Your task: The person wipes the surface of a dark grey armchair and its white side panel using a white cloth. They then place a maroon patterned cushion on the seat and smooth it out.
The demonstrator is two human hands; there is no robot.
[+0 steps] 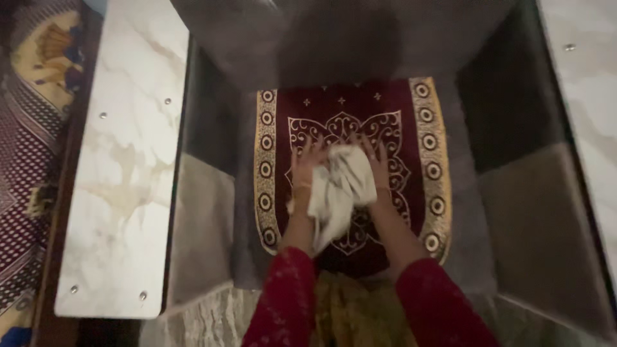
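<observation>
A crumpled white cloth (339,189) is pressed between both my hands, low over a dark red mat (347,115) with a gold patterned border. My left hand (304,170) lies on the cloth's left side with its fingers spread. My right hand (378,166) covers the cloth's upper right edge, fingers also splayed. Both forearms reach forward out of red sleeves (283,302). The mat lies at the bottom of a recessed grey space, and the cloth hides part of its central ornament.
A white marble slab (125,160) with metal studs runs along the left. Grey walls (540,225) enclose the recess on the right and back. A patterned rug (29,128) lies at far left. Another pale marble surface (588,77) is at top right.
</observation>
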